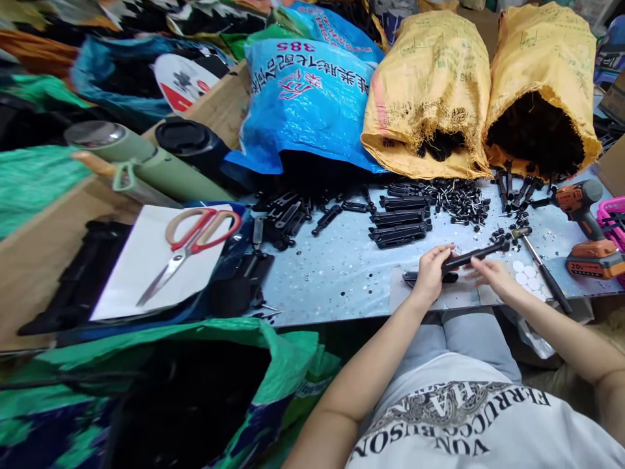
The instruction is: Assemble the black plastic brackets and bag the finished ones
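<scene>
While the left hand [430, 270] is closed around the left end of a black bar [481, 253], the right hand [494, 276] sits by the bar's middle with its fingers bent and partly spread; whether those fingers grip the bar or only brush it, I cannot tell. The bar is held over the near edge of the bench [317, 280], toward the right, its right end aimed toward the head of a hammer [547, 277]. Below the left hand, a black piece [410, 279] lies close to the near edge. Just right of the right hand, white discs [527, 277] lie flat, and beside them the hammer rests aslant, its handle reaching the near edge. A drill [588, 225] is at the right end, next to a pink basket [612, 215].

Farther back, black parts [400, 225] lie side by side, with a heap of screws [459, 202] to their right. Along the far edge are two yellow sacks [430, 85] and, left of them, a blue sack [312, 111]. Toward the left end, scissors [200, 242] lie on a white sheet [122, 280]. Below the near edge, at the left, a green sack [288, 345] gapes open.
</scene>
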